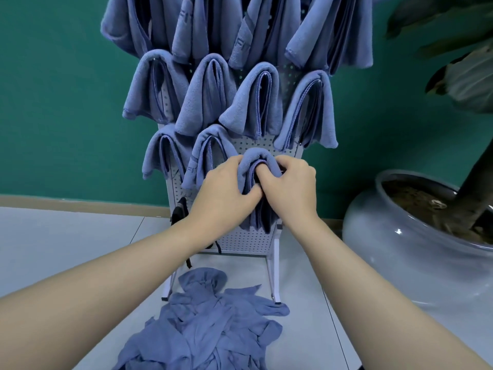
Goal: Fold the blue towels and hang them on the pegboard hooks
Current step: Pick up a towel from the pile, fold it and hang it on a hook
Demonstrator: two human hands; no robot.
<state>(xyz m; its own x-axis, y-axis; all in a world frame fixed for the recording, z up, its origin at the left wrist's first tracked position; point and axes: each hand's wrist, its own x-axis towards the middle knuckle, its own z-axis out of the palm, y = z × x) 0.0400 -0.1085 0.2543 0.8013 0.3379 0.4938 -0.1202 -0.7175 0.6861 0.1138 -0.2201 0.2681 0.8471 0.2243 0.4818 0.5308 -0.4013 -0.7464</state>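
Observation:
A white pegboard [256,145] stands upright on the floor against a green wall. Several folded blue towels [250,100] hang on its hooks in rows. Against the board's lower row, a folded blue towel [257,158] is draped in an arch. My left hand [224,193] grips its left side. My right hand [288,188] grips its right side, with fingers curled into the fold. The hook under this towel is hidden. A heap of loose blue towels [213,321] lies on the floor in front of the stand.
A large grey plant pot [400,252] with a trunk and leaves stands at the right, close to the board. The pegboard's white legs [273,276] reach toward the heap. A black strap [178,212] hangs at the board's lower left.

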